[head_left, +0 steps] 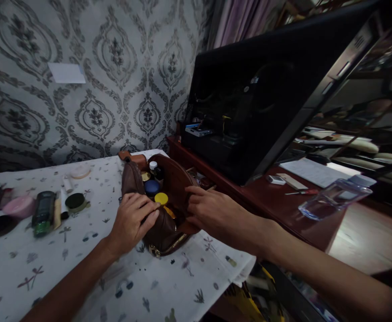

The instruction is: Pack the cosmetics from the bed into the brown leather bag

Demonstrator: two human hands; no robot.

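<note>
Brown bag [169, 232] sits open on the white table [82, 277], with the left hand [133, 219] curled around its side at 9 o'clock, the right hand [212, 214] gripping its rim at 3 o'clock, and a yellow lid [161, 198] inside.

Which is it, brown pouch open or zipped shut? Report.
Open. The brown pouch gapes at its top, yellow cap and blue cap showing inside; left hand and right hand hold its two sides.

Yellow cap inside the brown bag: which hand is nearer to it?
Left. The left hand holds the bag, fingertips just below the yellow cap; the right hand holds the rim further right.
</note>
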